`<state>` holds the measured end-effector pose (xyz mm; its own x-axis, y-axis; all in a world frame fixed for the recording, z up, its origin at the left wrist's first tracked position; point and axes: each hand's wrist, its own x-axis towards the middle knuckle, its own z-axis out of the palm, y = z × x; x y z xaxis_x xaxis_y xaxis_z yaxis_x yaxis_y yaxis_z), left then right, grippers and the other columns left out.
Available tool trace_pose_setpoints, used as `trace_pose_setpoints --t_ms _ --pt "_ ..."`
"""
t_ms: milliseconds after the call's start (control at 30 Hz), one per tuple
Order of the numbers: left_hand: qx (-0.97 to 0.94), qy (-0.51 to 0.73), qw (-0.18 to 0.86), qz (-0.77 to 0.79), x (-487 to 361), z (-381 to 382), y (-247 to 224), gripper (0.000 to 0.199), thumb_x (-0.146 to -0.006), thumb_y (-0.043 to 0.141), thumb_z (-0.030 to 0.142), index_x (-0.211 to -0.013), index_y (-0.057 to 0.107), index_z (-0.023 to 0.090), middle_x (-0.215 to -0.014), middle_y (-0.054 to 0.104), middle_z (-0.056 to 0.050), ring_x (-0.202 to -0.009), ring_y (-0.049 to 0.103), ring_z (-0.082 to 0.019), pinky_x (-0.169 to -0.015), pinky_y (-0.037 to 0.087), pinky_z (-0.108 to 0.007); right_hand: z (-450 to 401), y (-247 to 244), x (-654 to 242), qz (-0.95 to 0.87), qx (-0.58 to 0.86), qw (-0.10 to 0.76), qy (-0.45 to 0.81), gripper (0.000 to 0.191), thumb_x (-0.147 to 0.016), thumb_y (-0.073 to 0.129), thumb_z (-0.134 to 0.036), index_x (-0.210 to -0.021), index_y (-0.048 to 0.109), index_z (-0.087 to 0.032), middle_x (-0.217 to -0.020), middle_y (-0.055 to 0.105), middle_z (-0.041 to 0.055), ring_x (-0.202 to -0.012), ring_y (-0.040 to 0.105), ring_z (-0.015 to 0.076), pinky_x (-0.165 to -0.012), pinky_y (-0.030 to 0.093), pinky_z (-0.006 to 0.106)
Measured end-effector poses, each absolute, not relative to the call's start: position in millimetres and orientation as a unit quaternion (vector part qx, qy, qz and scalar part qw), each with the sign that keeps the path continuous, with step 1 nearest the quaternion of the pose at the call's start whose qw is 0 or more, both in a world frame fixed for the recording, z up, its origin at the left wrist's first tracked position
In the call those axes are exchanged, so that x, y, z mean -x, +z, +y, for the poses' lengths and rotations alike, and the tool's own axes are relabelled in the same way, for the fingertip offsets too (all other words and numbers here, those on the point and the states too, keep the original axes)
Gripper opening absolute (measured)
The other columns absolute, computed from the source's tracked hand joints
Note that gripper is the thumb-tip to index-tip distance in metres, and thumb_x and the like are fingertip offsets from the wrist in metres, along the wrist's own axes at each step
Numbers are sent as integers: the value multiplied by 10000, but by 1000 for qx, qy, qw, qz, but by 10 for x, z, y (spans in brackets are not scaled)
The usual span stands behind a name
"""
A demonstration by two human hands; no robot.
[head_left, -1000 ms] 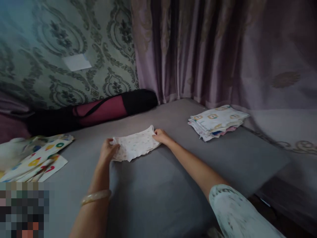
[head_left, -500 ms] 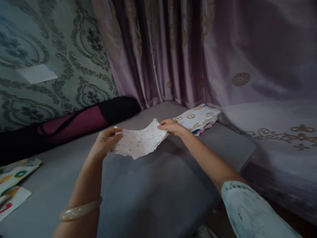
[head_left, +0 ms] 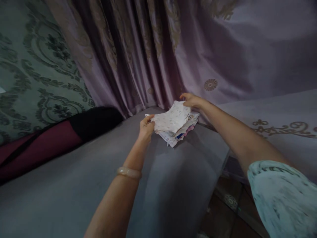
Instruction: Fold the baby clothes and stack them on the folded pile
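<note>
Speckled white cloth [head_left: 172, 119] positioned over the already piled cloth stack [head_left: 172, 142], not yet let go: left hand [head_left: 146, 127] pinching its left edge, right hand [head_left: 194, 100] at its far-right corner, grip unclear.

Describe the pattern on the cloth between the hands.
The cloth is whitish with small, scattered, faint marks; it shows best in the head view.

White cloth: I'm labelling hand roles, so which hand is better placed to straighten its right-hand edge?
Probably the right hand: it's at that edge of the white cloth; the left hand is at the opposite edge.
</note>
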<state>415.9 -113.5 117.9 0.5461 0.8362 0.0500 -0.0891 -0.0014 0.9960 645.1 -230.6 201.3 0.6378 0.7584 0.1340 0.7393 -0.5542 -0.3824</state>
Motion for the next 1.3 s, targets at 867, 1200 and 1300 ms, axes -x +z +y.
trace_pose_setpoints --t_ms 867,1200,1300 --pt "-620 255 668 324 -4916 -1373 390 656 -748 529 11 -1390 438 111 -925 643 -76 -767 631 -134 -733 549 -262 -2271 1174 -7183 -395 913 3 -107 371 -890 441 -98 -1163 666 -207 -1246 594 135 -1169 516 255 -973 372 361" --pt "-776 288 483 286 -4757 -1495 159 516 -774 681 273 -1258 571 130 -1283 479 -158 -1160 510 -243 -1016 409 -366 -2303 1009 -7025 -356 932 -5 -73 330 -928 458 -217 -1198 640 -162 -1289 547 176 -1205 457 290 -1000 325 434" --pt "-790 290 456 290 -4642 -1605 129 470 -811 639 309 -1258 578 178 -1330 439 -146 -1239 452 -257 -1064 357 -392 -2225 1036 -6790 -383 919 14 -94 356 -961 405 -257 -1220 594 -103 -1315 514 202 -1231 407 299 -1015 292 451"
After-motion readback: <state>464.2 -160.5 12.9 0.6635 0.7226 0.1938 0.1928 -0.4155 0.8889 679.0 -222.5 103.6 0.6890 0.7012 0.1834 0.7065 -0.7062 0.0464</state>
